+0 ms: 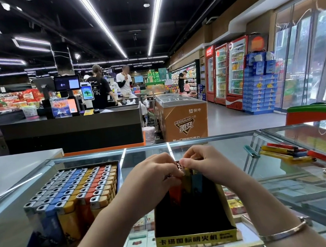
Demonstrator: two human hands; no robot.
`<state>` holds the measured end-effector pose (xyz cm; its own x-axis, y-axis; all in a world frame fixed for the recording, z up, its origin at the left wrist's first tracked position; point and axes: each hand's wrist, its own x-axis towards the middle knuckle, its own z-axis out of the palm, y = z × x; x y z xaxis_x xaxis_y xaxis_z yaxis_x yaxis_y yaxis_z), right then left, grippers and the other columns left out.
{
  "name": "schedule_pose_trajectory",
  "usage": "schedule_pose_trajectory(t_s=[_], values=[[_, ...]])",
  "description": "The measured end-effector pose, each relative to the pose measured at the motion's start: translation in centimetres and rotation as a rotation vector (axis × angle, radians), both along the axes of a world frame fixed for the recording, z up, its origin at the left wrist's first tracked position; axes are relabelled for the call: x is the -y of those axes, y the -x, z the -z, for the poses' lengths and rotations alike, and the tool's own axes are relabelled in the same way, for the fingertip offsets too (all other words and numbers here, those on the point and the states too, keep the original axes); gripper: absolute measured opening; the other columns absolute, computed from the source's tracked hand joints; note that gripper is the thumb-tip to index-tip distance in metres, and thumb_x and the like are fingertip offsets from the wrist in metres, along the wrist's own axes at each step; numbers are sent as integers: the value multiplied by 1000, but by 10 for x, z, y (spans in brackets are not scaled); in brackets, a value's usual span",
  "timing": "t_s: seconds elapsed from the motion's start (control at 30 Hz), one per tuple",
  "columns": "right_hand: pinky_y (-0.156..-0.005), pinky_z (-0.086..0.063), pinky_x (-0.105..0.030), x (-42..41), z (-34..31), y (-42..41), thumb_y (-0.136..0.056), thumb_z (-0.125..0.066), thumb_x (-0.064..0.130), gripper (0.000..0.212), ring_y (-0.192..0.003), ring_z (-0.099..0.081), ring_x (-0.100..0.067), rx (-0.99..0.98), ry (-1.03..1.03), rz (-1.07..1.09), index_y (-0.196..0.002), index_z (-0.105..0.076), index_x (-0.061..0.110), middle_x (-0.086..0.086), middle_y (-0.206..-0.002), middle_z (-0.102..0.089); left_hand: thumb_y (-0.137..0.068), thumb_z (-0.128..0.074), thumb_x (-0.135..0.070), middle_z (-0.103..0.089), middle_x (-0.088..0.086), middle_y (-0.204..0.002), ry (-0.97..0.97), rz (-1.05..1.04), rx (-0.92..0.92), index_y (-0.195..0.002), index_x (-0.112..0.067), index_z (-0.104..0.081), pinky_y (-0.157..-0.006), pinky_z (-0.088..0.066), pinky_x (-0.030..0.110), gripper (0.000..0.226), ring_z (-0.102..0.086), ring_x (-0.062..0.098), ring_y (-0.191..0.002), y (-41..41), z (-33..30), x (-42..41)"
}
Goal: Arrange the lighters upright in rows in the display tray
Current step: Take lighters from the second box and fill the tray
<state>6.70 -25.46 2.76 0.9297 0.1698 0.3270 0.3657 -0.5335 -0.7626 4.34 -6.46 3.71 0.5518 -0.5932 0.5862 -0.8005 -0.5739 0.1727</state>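
Note:
A black display tray [194, 236] with a yellow front label sits on the glass counter in front of me. At its far end stand a few lighters [188, 184], orange, yellow and blue, upright. My left hand [154, 173] and my right hand [201, 161] meet over their metal tops, fingers pinched on the lighters. The near part of the tray is bare and dark. To the left a second tray [72, 196] is packed with rows of upright grey, blue, yellow and orange lighters.
Several long red and yellow lighters [297, 154] and one teal lighter [250, 151] lie loose on the glass counter [232, 145] at the right. Cigarette packs show under the glass. Beyond stand a checkout desk [72, 130], an ice-cream freezer [184, 118] and people.

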Motion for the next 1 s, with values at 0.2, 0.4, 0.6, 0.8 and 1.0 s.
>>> schedule_pose_trajectory(t_s=[0.2,0.4,0.6,0.8,1.0], values=[[-66,-43,-15,-1,-1,0,-86,-63,35,14,-82,-60,-11,-8,18,8,-88,-60,22,-2,-87,-64,-80,-65,-36,-47,-33,-103,-5,-8,-176,-95,-54,-56,-87,-47,23,25,-44,-6,-104,-12,5,-8],[-66,-45,-17,2,-3,2,-86,-63,34,11,-81,-61,-11,28,20,35,-85,-60,24,-1,-84,-65,-81,-50,-58,-37,-39,-121,62,50,-522,-117,-67,-37,-86,-49,16,40,-41,-9,-114,-18,15,-4],[-67,-47,-23,14,-8,-1,-88,-61,26,13,-76,-59,-14,121,-28,227,-87,-63,13,-2,-81,-63,-70,-40,-73,-37,-23,-139,75,-56,-410,-135,-43,-38,-92,-46,22,72,-39,-5,-116,-18,24,7],[-63,-38,-25,85,-13,-25,-92,-49,13,12,-80,-56,-21,68,228,569,-94,-60,9,-6,-88,-59,-84,-34,-64,-30,-16,-148,20,-172,-206,-142,-36,-29,-106,-33,32,64,-25,5,-134,-13,31,39],[-83,-50,-39,168,11,-37,-88,-42,9,23,-98,-57,-35,-276,641,872,-102,-58,0,-20,-108,-60,-74,-13,-76,-29,-19,-148,27,-182,-181,-142,-38,-28,-104,-31,31,79,-21,3,-136,-19,35,43]])
